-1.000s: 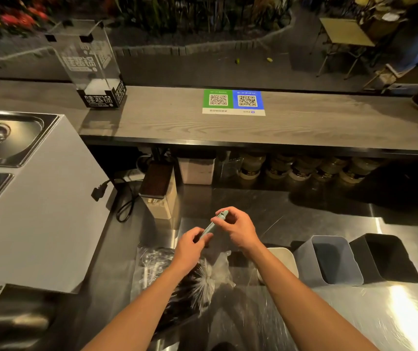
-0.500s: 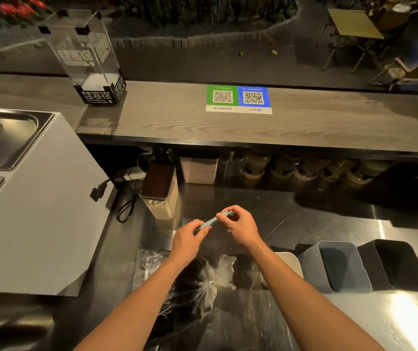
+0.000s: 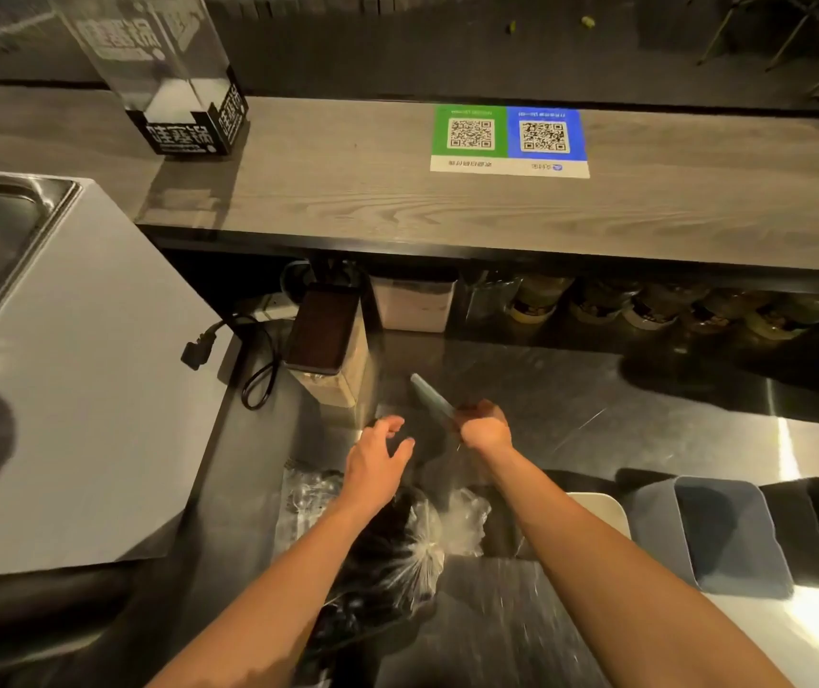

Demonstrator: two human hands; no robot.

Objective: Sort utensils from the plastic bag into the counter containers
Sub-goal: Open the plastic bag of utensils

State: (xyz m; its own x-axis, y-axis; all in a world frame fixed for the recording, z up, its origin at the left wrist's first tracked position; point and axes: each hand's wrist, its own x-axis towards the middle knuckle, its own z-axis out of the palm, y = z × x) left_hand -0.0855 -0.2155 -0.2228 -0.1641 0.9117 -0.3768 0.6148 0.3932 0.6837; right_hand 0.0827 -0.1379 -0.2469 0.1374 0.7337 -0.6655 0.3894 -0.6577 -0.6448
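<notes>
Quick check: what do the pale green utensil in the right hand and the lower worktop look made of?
Pale green utensil: likely matte plastic; flat colour, no glint, though blurred. Lower worktop: brushed stainless steel, showing streaked glare and dull reflections. Right hand grips the utensil.

Left hand [image 3: 378,456]: fingers spread, empty, palm down. Right hand [image 3: 484,429]: fisted on a thin utensil [image 3: 429,397]. Both forearms extended forward.

We're looking at a steel bench [image 3: 645,419] in warm, dim light, a wooden ledge [image 3: 328,201] above it carrying a QR-code sign [image 3: 509,141], jars [image 3: 645,310] tucked underneath.
</notes>
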